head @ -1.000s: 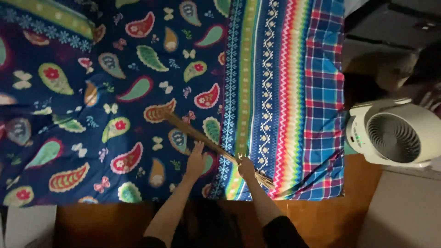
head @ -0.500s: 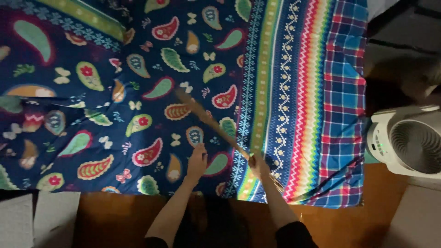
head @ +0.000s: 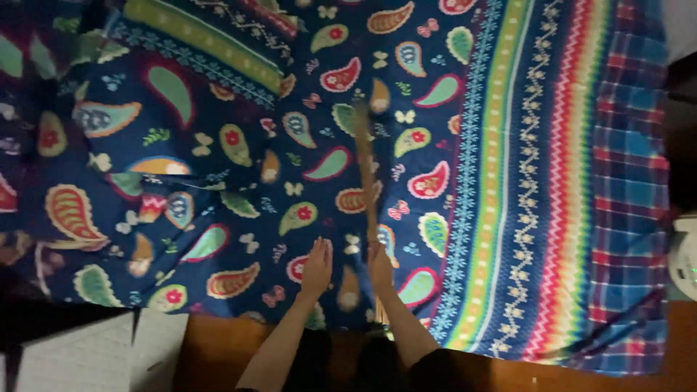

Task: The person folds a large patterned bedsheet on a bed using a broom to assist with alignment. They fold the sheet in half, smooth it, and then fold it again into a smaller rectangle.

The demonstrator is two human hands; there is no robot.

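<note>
A long brown stick-like broom (head: 367, 167) lies blurred across a navy paisley bedsheet (head: 218, 181). My right hand (head: 379, 267) is closed around its lower end, and the far end reaches up toward the middle of the bed. My left hand (head: 317, 267) rests flat with fingers apart on the sheet just left of the stick, holding nothing. Both forearms come up from the bottom edge of the view.
A striped rainbow border (head: 537, 181) runs down the sheet's right side, over a blue and red plaid cover (head: 632, 189). A matching pillow (head: 203, 43) lies at the top left. A white fan (head: 686, 254) shows at the right edge. Brown floor (head: 218, 348) and a white mat (head: 80, 356) lie below.
The stick has swung from a left-leaning diagonal to nearly upright, pointing up the bed. The view has shifted right and closer, and the fan has slid to the frame's edge.
</note>
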